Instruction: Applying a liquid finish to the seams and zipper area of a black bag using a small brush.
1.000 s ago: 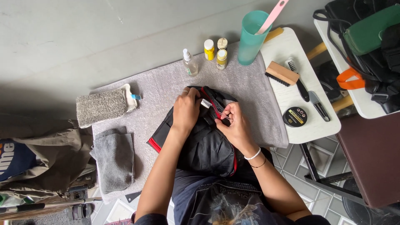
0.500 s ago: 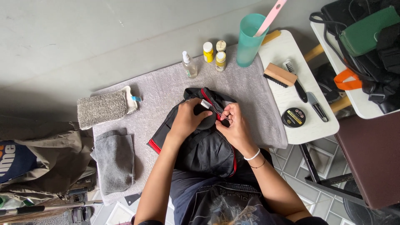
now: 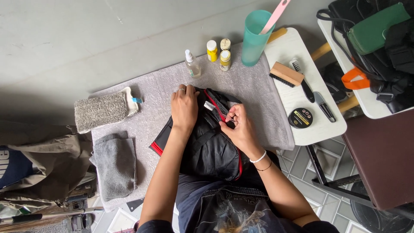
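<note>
Pinching a white tag (image 3: pixel 209 105) on the black bag (image 3: pixel 207 146), right hand (image 3: pixel 241 127); left hand (image 3: pixel 184 108) presses flat.

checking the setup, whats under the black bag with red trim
The black bag lies on a grey towel spread over the floor, with the left hand pressing on top and the right hand at its red zip edge. The towel beneath the bag is covered.
</note>
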